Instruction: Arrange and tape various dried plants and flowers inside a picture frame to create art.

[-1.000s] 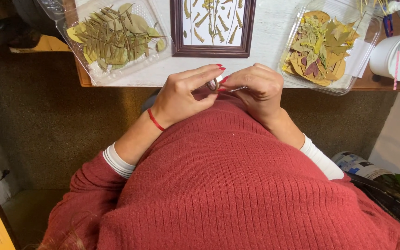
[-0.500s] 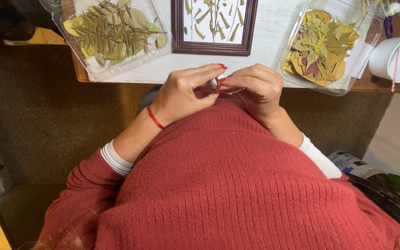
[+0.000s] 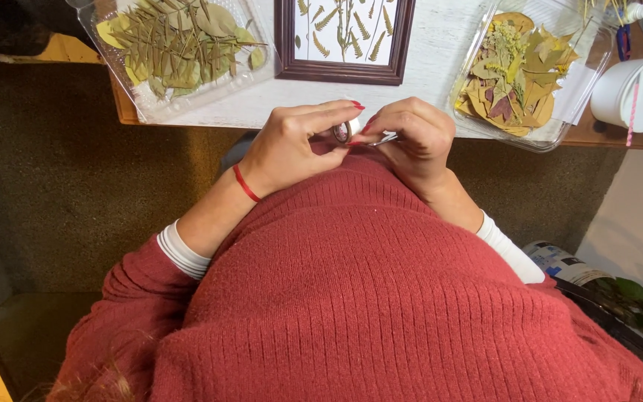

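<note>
1. Hands met just short of the near edge of the white surface (image 3: 426,45), held over the red sweater (image 3: 381,298) rather than over the top itself.
2. Left hand (image 3: 292,145) was curled narrow, thumb and forefinger pinched on a small white roll of tape (image 3: 345,130); the roll sat between both hands, its round face turned up towards the camera.
3. Right hand (image 3: 411,138) was closed tight on thin metal tweezers (image 3: 382,139), of which only a short silvery length showed; the long axis ran roughly left to right, the tip towards the roll and touching or just beside it.
4. Open surface lay only in a narrow strip ahead of the knuckles, bounded by a dark wooden frame (image 3: 344,71) straight ahead.
5. Left of that strip sat a clear tray of green leaves (image 3: 180,45), overhanging the edge; to the right, a clear tray of yellow and brown leaves (image 3: 519,71), with a white cup (image 3: 634,93) beyond it.
6. Below the edge lay brown carpet (image 3: 61,179) on both sides.
</note>
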